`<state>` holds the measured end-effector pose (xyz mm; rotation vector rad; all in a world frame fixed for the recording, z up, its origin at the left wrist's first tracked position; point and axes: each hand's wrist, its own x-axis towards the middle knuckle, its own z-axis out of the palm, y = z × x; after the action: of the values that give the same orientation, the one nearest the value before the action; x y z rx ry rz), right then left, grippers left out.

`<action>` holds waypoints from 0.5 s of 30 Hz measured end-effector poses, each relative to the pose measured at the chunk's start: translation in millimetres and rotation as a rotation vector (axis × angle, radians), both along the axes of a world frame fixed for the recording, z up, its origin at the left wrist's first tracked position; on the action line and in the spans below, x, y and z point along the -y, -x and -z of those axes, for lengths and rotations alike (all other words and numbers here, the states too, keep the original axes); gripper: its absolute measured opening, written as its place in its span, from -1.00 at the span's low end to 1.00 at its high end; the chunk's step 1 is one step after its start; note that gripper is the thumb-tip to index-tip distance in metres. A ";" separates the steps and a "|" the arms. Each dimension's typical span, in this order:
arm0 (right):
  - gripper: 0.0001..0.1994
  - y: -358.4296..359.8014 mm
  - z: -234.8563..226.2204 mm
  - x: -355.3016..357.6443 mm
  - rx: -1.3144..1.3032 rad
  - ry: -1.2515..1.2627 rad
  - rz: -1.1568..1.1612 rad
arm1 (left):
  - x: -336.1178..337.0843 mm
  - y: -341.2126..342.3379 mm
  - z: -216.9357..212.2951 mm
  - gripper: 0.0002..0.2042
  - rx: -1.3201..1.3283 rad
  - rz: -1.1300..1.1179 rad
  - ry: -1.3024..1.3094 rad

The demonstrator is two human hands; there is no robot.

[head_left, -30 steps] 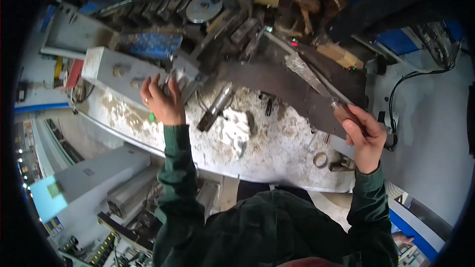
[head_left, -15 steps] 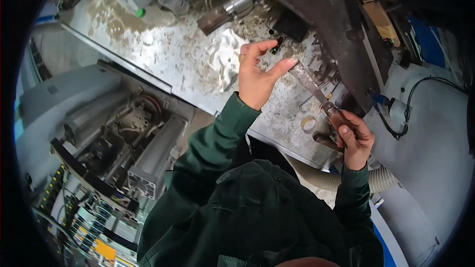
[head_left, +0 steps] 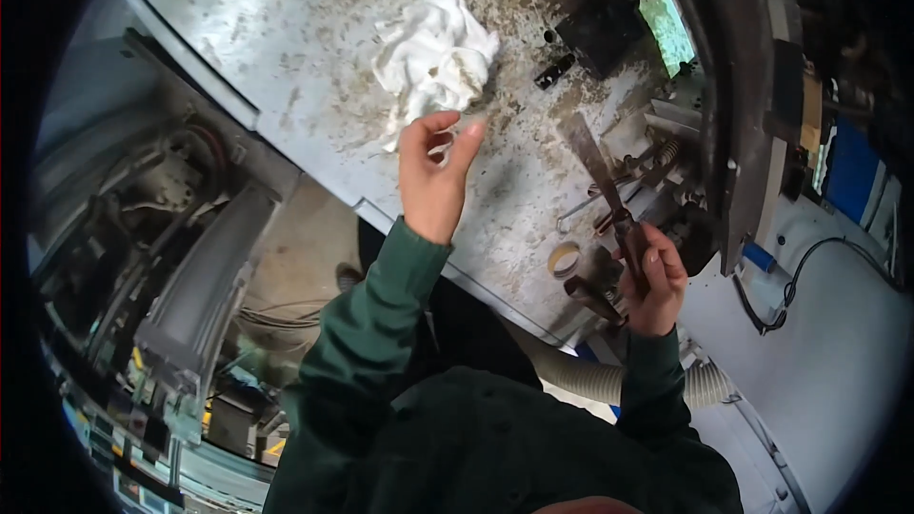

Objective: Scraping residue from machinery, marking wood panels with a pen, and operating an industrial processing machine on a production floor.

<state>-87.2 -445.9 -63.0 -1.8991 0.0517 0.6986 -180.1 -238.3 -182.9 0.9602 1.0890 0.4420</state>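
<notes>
Watching remotely, I log the surface (head_left: 314,86) first: brown residue all over, so I judge little of it cleaned. White cloth (head_left: 433,48) lies crumpled on it, unheld as far as I see. Left hand (head_left: 433,176) is raised by the cloth's near edge, palm inward, fingers half-curled, thumb apart from them; I see nothing in its hold. Right hand (head_left: 652,281) wraps the handle of the scraper (head_left: 602,176), blade angled up-left above the surface; I cannot tell whether it touches. Small ring (head_left: 562,260) sits left of that hand.
</notes>
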 end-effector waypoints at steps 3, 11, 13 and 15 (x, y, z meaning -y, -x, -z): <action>-0.57 -6.6 24.3 -20.4 -0.246 -0.072 0.131 | 13.8 17.0 34.5 -0.77 -0.071 -0.001 -0.129; -0.69 -42.7 83.9 -47.4 -0.382 -0.284 0.204 | 5.1 46.5 125.4 -0.85 -0.184 0.210 -0.685; -0.71 -50.6 91.8 -53.0 -0.393 -0.313 0.245 | 7.0 48.2 134.0 -0.87 -0.187 0.204 -0.666; -0.71 -61.1 99.4 -46.2 -0.400 -0.330 0.229 | 11.0 47.3 139.0 -0.89 -0.186 0.196 -0.645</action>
<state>-26.1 -399.7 -162.5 -1.3929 0.3782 0.8606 -227.4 -249.2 -322.0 1.6890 1.0188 0.5638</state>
